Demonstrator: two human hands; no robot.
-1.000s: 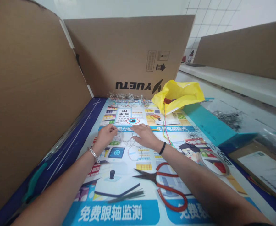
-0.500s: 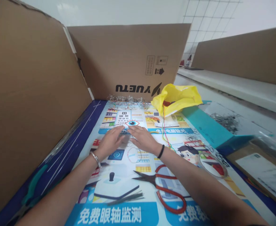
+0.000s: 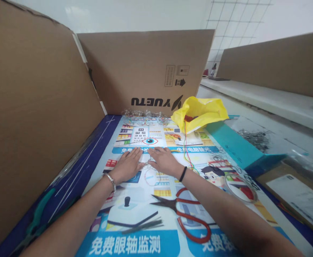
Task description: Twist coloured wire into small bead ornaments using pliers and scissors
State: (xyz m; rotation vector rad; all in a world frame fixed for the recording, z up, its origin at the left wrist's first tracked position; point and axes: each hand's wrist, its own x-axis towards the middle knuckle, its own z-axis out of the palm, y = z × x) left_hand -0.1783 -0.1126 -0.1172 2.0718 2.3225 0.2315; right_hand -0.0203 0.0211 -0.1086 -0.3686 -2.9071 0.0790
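Observation:
My left hand [image 3: 128,165] lies flat, fingers stretched out, on the printed poster mat [image 3: 135,246]. My right hand [image 3: 163,160] rests palm down beside it, fingers extended. Between and under the two hands lies a thin wire eyeglass frame [image 3: 151,175], its round rim showing just below the fingers. A silver bangle circles my left wrist and a black band my right wrist. Red-handled scissors [image 3: 190,214] lie on the mat under my right forearm.
Cardboard walls [image 3: 145,67] stand at the left and back. A row of clear wire frames [image 3: 143,114] lines the back wall. A yellow plastic bag [image 3: 199,110] with coloured threads sits at back right, a teal box [image 3: 236,142] beyond it. Green pliers [image 3: 39,214] lie at left.
My left hand has gone from a closed pinch to flat on the mat. Both hands have drawn slightly nearer together over the wire frame.

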